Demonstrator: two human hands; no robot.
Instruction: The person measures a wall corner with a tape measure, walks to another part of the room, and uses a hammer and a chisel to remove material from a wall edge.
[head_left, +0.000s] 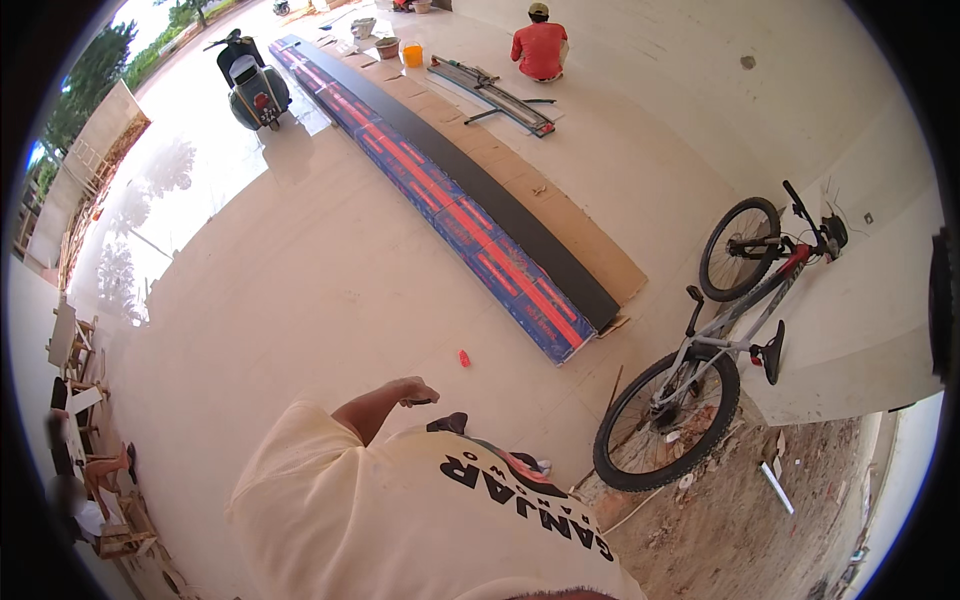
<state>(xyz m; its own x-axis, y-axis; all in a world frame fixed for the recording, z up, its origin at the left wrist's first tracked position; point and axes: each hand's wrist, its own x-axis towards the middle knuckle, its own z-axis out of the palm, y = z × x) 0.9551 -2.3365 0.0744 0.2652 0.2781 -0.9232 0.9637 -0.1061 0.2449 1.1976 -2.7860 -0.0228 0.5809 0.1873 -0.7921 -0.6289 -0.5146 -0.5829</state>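
My left hand (410, 390) is out in front of my cream shirt (400, 500), its fingers closed. A narrow dark edge shows under the fingers; I cannot make out what it belongs to. Beyond the hand, apart from it, a small red object (464, 358) lies on the pale tiled floor (300, 310). My right hand does not show. Below the left hand a dark shape, perhaps a shoe (448, 423), peeks past the shirt.
A long row of blue-and-red boxes (430, 190) runs beside a black strip (500, 205) and cardboard (590, 240). A bicycle (700, 340) leans at right above rubble (740, 520). Further off are a tile cutter (495, 92), an orange bucket (412, 55), a scooter (257, 90) and a crouching person (540, 50).
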